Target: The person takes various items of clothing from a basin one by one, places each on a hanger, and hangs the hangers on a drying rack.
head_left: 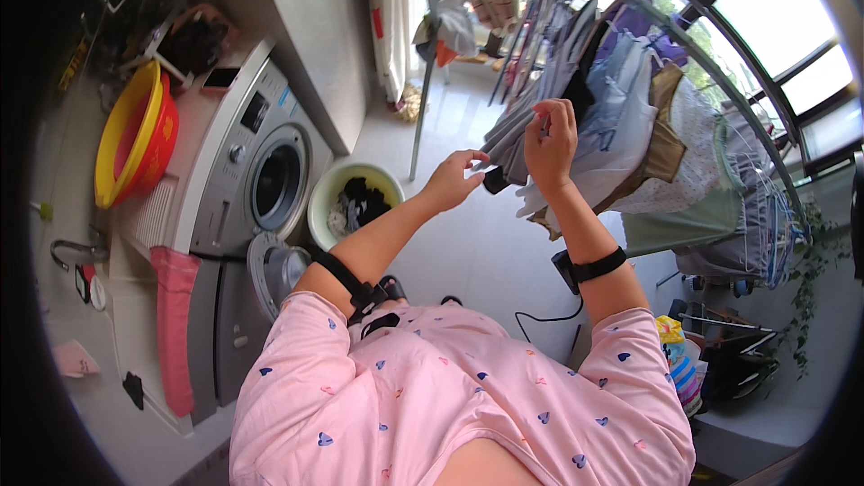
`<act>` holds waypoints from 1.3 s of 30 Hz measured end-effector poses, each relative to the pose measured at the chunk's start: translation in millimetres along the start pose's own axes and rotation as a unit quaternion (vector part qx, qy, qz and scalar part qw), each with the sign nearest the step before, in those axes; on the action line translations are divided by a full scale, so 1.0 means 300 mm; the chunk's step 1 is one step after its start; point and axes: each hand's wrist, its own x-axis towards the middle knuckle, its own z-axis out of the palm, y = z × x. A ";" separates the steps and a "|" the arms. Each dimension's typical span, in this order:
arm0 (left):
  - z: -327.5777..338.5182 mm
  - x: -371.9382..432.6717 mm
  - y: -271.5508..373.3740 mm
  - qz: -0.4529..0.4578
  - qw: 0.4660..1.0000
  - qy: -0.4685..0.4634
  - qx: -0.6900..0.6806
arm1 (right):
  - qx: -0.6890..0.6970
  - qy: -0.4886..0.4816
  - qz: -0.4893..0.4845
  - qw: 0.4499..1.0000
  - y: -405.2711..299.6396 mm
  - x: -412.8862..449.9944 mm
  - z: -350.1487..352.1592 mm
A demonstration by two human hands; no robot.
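My left hand (453, 181) is held out over the floor, thumb and fingers apart, with nothing visible between them. Its fingertips come close to the hem of a grey garment (505, 142) on the drying rack; whether they touch it I cannot tell. My right hand (552, 142) is raised in front of the same hanging clothes, its fingers curled. The overlap hides whether it grips any cloth. Just right of it hang a black garment (586, 84), a white top (628, 108) and a brown-gold garment (665, 125).
A metal rack rail (702, 57) runs along the windows. At left, a front-loading washing machine (236, 155) has its round door (277, 270) swung out. Beside it stands a pale bucket (317, 216) of dark laundry. Yellow and red basins (135, 135) lean on the counter.
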 end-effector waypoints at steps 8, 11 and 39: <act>-0.300 -0.359 -0.784 -0.268 0.957 0.111 0.031 | 0.050 -0.496 0.039 0.866 -0.078 -0.432 0.592; -0.336 -0.510 -1.030 -0.356 0.927 0.120 0.011 | 0.031 -0.644 0.166 0.746 -0.020 -0.602 0.790; -0.047 -0.187 -2.759 -0.558 0.791 0.126 -0.218 | -0.025 -0.705 0.284 0.649 0.850 -1.592 1.825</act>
